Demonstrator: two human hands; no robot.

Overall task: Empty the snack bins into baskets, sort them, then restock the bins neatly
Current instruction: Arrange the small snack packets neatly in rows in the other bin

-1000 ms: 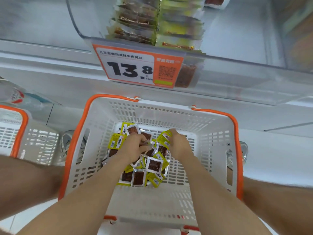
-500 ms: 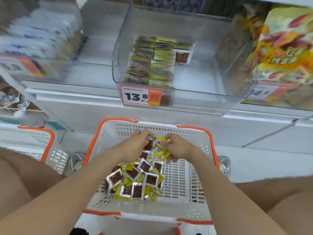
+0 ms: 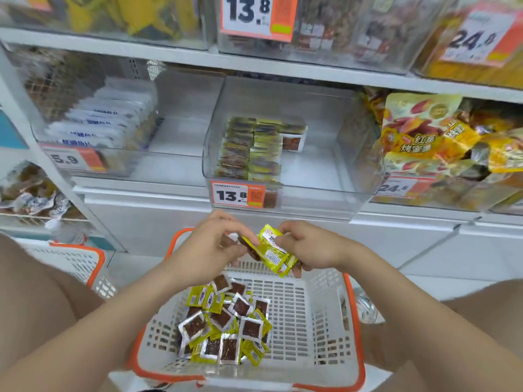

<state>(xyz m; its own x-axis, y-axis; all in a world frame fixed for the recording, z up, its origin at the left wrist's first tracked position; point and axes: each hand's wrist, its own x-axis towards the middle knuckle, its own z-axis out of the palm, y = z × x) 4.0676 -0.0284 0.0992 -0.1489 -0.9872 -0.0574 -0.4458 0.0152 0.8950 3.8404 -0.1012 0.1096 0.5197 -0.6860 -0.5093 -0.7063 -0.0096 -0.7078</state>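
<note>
Head view: packet stack point(image 3: 273, 250) is held between both your hands, just above the far rim of the white basket point(image 3: 352, 315). Left hand point(image 3: 209, 247) has its fingers curled onto the stack's left end. Right hand point(image 3: 310, 250) pinches the right end, fingers wrapped underneath. The packets look light, thin and flat, and the film wrap is probably slick, so a loose stack will likely fan out or shed one if you squeeze only the middle. I'd grip the two short ends, edges squared, with light pressure. The filling looks like soft dried meat, so creasing is the likelier damage, not breakage. Below your hands, in the basket's near-left part, a loose pile point(image 3: 226, 326) of the same packets lies jumbled, some window-side up, some yellow-side up. Beyond the basket, on the shelf straight behind it, the clear bin point(image 3: 325, 188) holds two neat rows point(image 3: 249, 149) of these packets on edge against its left side, with one more flat behind them. Its 13.8 price tag point(image 3: 237, 195) faces the basket. Left of the basket sits a second basket point(image 3: 85, 257); I can't tell what's in it.
</note>
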